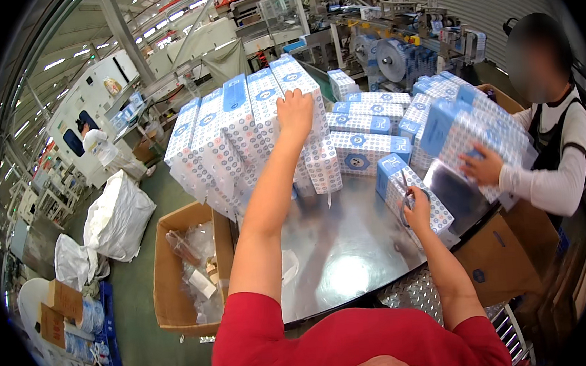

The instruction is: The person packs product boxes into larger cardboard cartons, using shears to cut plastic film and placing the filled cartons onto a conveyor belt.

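Two hands work a round steel counter (338, 248): left hand (295, 111) fingers pressed on upright blue-and-white wrapped tissue packs (235, 132), right hand (418, 201) fingers clamped on a lying pack (401, 179).

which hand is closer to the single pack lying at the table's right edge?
Right. The right hand rests on that pack; the left hand is far off, up against the tall standing row of packs.

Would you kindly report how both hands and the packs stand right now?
Left hand pressed on upright row of blue-and-white packs. Right hand gripping single pack on steel table. Co-worker's hand on neighbouring stack, right side.
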`<state>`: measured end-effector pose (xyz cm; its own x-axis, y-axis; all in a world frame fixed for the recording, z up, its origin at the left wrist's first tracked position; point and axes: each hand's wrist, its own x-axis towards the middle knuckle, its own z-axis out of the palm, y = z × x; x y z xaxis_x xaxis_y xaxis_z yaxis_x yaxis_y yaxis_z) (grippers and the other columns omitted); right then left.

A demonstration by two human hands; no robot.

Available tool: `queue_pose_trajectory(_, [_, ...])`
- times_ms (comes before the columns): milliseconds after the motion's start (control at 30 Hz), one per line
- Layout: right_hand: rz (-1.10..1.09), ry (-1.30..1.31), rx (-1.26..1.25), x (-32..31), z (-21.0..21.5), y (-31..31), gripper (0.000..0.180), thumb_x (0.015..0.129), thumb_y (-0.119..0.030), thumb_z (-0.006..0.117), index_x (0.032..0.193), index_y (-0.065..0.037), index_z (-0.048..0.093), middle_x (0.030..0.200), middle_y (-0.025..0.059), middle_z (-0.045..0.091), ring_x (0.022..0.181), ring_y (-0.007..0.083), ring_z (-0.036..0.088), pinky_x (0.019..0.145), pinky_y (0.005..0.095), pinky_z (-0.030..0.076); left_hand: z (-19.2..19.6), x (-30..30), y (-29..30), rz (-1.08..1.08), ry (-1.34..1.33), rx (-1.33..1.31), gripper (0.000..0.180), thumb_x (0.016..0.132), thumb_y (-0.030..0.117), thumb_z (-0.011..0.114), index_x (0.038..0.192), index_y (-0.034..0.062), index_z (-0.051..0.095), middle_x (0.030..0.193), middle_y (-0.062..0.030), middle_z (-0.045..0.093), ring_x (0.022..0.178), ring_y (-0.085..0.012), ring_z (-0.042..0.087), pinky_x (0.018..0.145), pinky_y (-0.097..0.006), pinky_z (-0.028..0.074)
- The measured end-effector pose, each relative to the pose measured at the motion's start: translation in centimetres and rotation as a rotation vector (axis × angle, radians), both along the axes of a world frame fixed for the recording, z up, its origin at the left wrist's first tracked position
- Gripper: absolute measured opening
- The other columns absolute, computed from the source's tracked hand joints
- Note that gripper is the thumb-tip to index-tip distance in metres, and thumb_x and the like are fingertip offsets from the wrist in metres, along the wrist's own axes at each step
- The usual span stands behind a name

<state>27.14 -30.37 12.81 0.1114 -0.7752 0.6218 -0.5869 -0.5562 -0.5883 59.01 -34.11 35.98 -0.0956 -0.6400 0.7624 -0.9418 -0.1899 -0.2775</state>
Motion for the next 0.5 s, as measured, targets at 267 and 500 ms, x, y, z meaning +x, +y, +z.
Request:
queue_pose_trajectory(267, [0.499, -1.015, 0.894, 4.7, 3.5, 4.2, 0.041, 0.085, -0.027, 0.059, 0.113, -0.006, 0.038, 0.092, 0.0175, 0.061, 0.061, 0.0159, 0.059, 0.046, 0.0235, 0.044, 1.4, -1.6, 4.2, -0.608, 0.387, -0.257, 0.014, 0.068, 0.007, 0.067, 0.077, 0.0064, 0.056, 0.097, -0.0077, 0.051, 0.102, -0.0251, 0.050, 0.086, -0.049, 0.035])
queue_pose_trajectory(500, [1.399, -1.320, 1.295, 9.3, 7.5, 6.8, 0.095, 0.072, -0.076, 0.038, 0.137, -0.009, 0.024, 0.134, 0.0190, 0.034, 0.115, 0.0328, 0.043, 0.092, 0.0459, 0.039, -6.3, -8.5, 23.1, -1.007, 0.754, -0.266, 0.016, 0.070, 0.008, 0.063, 0.079, 0.0083, 0.049, 0.088, -0.0095, 0.045, 0.091, -0.0306, 0.057, 0.092, -0.063, 0.028])
